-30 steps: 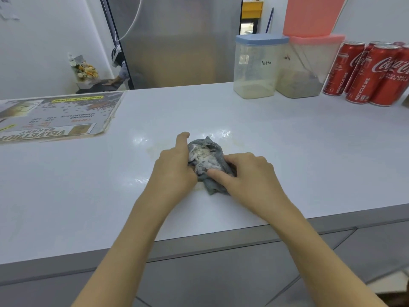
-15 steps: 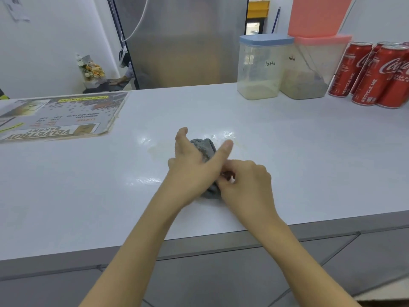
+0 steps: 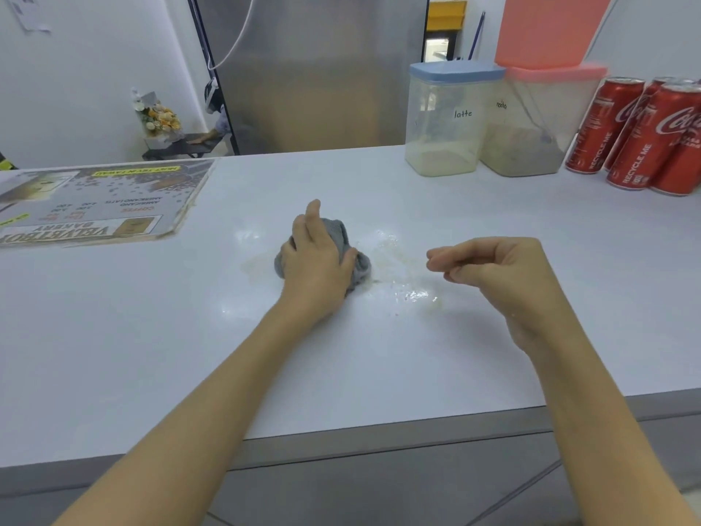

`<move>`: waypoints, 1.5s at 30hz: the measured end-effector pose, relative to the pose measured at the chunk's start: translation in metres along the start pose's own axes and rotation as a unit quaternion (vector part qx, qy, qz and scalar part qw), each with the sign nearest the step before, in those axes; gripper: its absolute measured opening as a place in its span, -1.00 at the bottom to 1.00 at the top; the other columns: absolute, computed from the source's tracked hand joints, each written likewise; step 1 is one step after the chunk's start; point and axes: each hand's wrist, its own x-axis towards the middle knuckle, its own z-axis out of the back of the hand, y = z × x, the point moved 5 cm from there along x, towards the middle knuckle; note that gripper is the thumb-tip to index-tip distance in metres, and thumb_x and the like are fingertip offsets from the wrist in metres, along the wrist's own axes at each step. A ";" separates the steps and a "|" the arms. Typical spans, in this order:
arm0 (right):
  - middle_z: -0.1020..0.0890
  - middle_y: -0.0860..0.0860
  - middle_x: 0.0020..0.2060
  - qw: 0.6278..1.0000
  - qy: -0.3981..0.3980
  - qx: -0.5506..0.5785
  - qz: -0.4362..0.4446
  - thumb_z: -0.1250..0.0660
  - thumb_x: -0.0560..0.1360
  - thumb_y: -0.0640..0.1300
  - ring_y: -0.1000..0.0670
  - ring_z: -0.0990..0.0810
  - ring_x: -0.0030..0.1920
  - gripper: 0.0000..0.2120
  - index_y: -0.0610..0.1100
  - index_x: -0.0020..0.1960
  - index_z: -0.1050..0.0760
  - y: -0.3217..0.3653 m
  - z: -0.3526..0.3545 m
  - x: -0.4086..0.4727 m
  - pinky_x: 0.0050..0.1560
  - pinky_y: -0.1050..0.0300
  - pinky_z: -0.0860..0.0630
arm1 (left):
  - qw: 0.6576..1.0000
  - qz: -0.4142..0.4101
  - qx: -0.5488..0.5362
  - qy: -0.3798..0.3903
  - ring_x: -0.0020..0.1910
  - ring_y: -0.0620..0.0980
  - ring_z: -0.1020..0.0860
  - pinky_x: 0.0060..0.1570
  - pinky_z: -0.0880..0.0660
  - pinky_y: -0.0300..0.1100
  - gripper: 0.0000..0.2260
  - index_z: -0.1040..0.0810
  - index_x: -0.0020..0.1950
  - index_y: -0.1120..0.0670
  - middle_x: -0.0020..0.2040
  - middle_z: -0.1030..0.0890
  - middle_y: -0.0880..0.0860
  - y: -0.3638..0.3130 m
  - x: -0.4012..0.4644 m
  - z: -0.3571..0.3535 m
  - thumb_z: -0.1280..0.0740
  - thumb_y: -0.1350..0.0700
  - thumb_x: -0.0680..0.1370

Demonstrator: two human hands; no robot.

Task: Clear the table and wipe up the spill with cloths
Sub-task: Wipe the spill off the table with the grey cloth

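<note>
Head view: left hand (image 3: 316, 261) grips bunched grey cloth (image 3: 341, 237) mid-counter (image 3: 113, 336), fingers curled over it. Spill (image 3: 402, 282) just right of cloth. Right hand (image 3: 493, 275) hovers apart, fingers loosely curled, holding nothing. Cloth soft, light, probably damp; best grasped over top of bunch.

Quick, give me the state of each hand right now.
Left hand: grips the grey cloth bunched on the counter.
Right hand: lifted off the counter, fingers loosely curled, holding nothing.
</note>
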 end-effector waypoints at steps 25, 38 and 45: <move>-0.67 0.08 -0.39 0.993 -0.104 -0.031 0.038 -0.13 0.31 -0.47 0.10 -0.67 -0.25 -0.60 -0.07 -0.32 -0.61 -0.001 0.007 0.034 -0.02 0.11 -0.58 | 0.958 -0.262 -0.040 0.109 0.27 -0.04 -0.34 0.31 -0.23 -0.09 -0.53 -0.28 0.37 -0.06 0.26 -0.35 -0.04 -0.067 -0.009 -0.044 -0.24 -0.08 0.47; -0.66 0.06 -0.26 0.988 -0.140 -0.058 0.038 -0.10 0.35 -0.45 0.10 -0.66 -0.18 -0.60 -0.05 -0.24 -0.58 -0.006 0.014 0.031 -0.10 0.21 -0.55 | 0.960 -0.247 -0.049 0.123 0.24 -0.02 -0.36 0.27 -0.29 -0.05 -0.63 -0.35 0.27 -0.04 0.23 -0.40 -0.04 -0.061 0.004 -0.043 -0.22 -0.05 0.47; -0.66 0.03 -0.26 0.991 -0.106 -0.069 0.032 -0.09 0.36 -0.45 0.08 -0.66 -0.17 -0.61 -0.07 -0.20 -0.58 -0.010 0.008 0.032 -0.12 0.22 -0.51 | 0.954 -0.283 -0.036 0.091 0.07 -0.19 -0.28 0.15 -0.28 -0.28 -0.76 -0.38 0.22 0.00 0.16 -0.37 -0.08 -0.038 -0.038 -0.014 -0.24 0.14 0.56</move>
